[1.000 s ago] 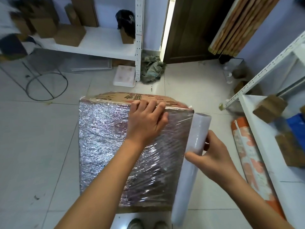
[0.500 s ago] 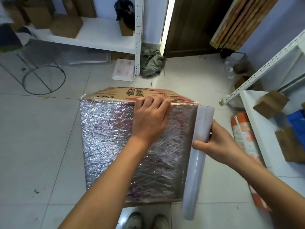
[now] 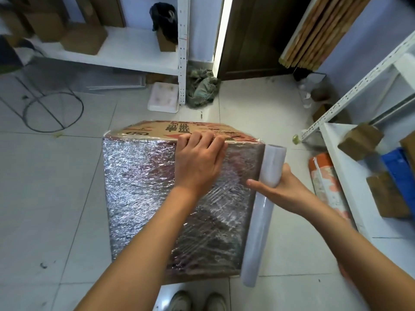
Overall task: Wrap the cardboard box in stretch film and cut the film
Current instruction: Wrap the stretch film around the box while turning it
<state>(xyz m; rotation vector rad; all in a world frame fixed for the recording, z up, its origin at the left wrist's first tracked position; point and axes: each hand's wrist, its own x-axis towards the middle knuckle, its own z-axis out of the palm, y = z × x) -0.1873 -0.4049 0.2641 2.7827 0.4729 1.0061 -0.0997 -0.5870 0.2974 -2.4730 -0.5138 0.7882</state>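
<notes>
A cardboard box (image 3: 143, 194) stands on the tiled floor, its near face covered in shiny stretch film; printed brown cardboard shows on top. My left hand (image 3: 198, 162) lies on the box's upper edge, fingers curled over the top rim. The long pale roll of stretch film (image 3: 262, 212) stands nearly upright against the box's right edge. My right hand (image 3: 280, 189) grips the roll around its upper part, thumb across the front. Film runs from the roll onto the box face.
White metal shelves (image 3: 125, 52) with small cardboard boxes stand at the back left, and another shelf (image 3: 350, 176) is at the right. A wire ring stand (image 3: 52, 111), a white tray (image 3: 162, 99), a rag (image 3: 202, 88) and a rolled orange packet (image 3: 325, 182) lie on the floor. My shoes (image 3: 197, 301) show below.
My right hand has carried the roll rightward to the box's right edge, drawing film across the face. My left hand stays pressed at the top edge.
</notes>
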